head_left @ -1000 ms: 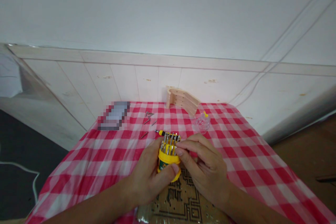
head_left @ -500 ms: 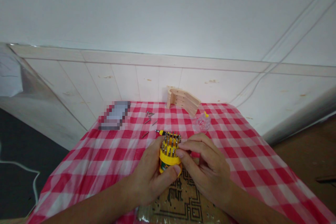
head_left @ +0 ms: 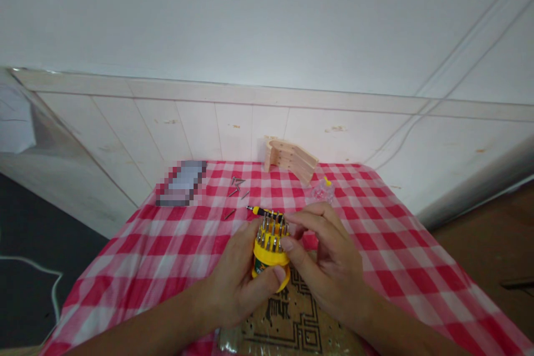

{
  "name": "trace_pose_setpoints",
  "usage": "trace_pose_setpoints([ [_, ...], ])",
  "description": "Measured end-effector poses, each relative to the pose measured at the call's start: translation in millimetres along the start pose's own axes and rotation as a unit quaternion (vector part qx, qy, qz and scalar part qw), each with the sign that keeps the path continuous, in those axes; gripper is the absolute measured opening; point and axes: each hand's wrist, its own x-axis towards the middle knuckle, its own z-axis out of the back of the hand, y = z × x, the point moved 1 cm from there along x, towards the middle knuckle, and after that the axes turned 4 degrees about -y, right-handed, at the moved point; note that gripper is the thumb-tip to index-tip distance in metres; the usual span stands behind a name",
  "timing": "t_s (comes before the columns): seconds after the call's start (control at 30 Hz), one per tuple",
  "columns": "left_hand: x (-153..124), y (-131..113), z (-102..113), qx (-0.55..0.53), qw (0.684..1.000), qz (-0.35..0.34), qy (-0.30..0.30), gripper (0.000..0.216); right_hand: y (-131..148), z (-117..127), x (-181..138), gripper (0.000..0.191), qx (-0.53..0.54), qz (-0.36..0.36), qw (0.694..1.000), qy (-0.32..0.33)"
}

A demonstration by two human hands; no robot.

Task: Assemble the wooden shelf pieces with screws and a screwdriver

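My left hand (head_left: 240, 275) is wrapped round a yellow screwdriver bit holder (head_left: 270, 256), its thumb across the front near a dark green label. Metal screwdriver bits (head_left: 273, 228) stand upright in tiers on top. My right hand (head_left: 327, 256) is at the right side of the holder, thumb by the lower tier and index finger by the upper one. Its fingers are curled; whether a bit is pinched between them is hidden. Just behind the bits lies a black and yellow screwdriver handle (head_left: 262, 211) with a metal tip.
Several screws (head_left: 237, 186) lie on the red checked tablecloth (head_left: 137, 267). A blurred-out phone-like slab (head_left: 183, 183) is at the left. A curved wooden piece (head_left: 292, 158) stands by the wall, near a clear plastic item (head_left: 322, 192). Under my hands is a patterned wooden board (head_left: 292, 328).
My right index finger has lifted a little away from the thumb, along the bits. The bit holder has turned and tilted slightly in my left hand.
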Motion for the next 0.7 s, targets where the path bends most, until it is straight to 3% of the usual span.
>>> trace_pose_setpoints([
  [0.23,-1,3,-1,0.055,0.998,0.003,-0.014,0.030,1,5,11,0.023,0.052,-0.047,0.996,0.061],
  [0.47,-3,6,-1,0.076,0.997,0.010,-0.012,0.048,-2,13,19,0.016,0.111,-0.075,0.983,0.125],
  [0.7,-6,8,-1,0.079,0.997,0.006,-0.024,0.056,1,17,21,0.015,0.079,-0.022,0.986,0.144],
])
